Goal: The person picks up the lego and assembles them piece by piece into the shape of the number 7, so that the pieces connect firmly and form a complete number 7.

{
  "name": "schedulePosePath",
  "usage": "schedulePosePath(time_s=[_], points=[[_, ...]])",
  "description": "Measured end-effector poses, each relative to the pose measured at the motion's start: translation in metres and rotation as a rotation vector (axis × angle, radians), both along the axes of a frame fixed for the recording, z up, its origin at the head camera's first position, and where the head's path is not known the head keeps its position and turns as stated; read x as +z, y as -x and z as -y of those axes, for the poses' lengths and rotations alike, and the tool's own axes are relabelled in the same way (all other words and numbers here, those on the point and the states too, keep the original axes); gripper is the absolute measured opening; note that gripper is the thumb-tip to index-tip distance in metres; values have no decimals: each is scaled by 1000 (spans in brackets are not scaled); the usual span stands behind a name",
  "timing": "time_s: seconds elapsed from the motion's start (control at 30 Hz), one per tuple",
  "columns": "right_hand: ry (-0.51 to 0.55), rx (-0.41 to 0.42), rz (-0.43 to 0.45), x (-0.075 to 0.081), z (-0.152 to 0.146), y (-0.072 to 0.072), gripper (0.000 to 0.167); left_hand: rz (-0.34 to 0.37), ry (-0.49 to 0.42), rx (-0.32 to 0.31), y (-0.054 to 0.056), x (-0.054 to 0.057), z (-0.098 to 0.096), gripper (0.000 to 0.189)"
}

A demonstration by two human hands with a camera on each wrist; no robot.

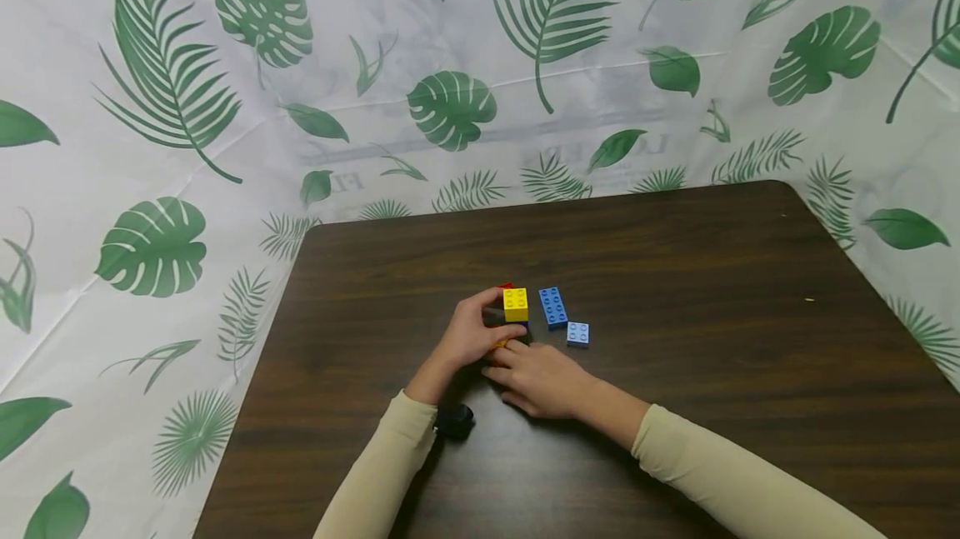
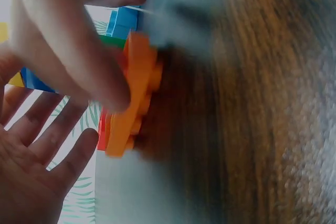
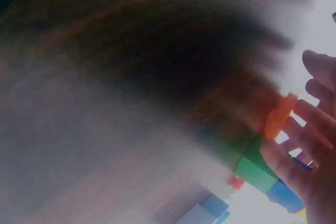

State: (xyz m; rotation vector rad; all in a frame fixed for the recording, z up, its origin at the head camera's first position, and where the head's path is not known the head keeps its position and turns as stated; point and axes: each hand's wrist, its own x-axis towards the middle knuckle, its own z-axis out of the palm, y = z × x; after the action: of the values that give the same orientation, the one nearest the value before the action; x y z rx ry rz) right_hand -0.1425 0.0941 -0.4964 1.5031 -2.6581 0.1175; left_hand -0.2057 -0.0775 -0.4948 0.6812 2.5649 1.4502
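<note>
Where fingers (image 2: 113,92) gather, an orange brick (image 2: 123,128) lies against them.

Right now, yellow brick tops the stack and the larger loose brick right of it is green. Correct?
Colour's wrong: the larger loose brick is blue, per the head view. The yellow brick does top the stack.

Curved around a small upright tower (image 3: 257,165) are my left fingers (image 1: 480,302): yellow brick (image 1: 515,304) topmost, four studs up, above blue (image 2: 39,81), then green (image 2: 112,41). A studded orange brick (image 2: 127,114) sits low on my side; red (image 1: 507,285) peeks out beyond.
</note>
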Motion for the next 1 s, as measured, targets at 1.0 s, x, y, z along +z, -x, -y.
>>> schedulePosePath(time_s=[1.0], points=[[437,-199,852,53,-51,8,41,-35,-128,-43,0,0,-4,34]])
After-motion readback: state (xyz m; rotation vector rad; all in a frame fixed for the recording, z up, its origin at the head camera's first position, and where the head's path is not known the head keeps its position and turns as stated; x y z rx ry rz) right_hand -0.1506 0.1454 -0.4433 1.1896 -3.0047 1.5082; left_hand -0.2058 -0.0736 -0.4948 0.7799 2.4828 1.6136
